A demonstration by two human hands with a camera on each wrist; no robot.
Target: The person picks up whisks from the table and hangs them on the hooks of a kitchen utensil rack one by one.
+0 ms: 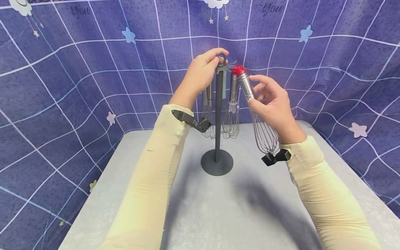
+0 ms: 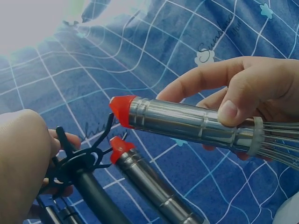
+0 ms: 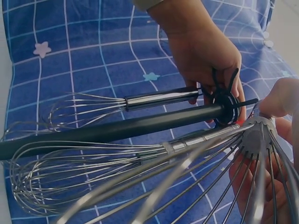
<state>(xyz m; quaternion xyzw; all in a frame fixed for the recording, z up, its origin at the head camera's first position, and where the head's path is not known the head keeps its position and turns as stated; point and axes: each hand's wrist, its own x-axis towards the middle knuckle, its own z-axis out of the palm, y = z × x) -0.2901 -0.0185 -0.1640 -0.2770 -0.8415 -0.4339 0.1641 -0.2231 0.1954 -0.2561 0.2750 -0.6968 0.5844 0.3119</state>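
Note:
My left hand (image 1: 201, 73) grips the top of a dark utensil stand (image 1: 219, 118), with fingers around its loop beside the hook ring (image 2: 77, 161). With thumb and fingers, my right hand (image 1: 272, 100) holds a steel whisk (image 2: 177, 119) by its handle. That whisk tilts, wires down to the right, and its red end cap (image 2: 122, 111) is right at a hook's tip in the left wrist view. Another red-capped whisk (image 1: 233, 90) hangs just beside it. Behind the pole and on its left hang more whisks, one with a shiny handle (image 3: 161, 99).
The stand's round base (image 1: 217, 166) rests on a pale grey tabletop (image 1: 206, 215). A blue grid-patterned cloth (image 1: 150, 55) with stars hangs behind and on both sides. A pale green handle (image 1: 224, 86) hangs behind the pole.

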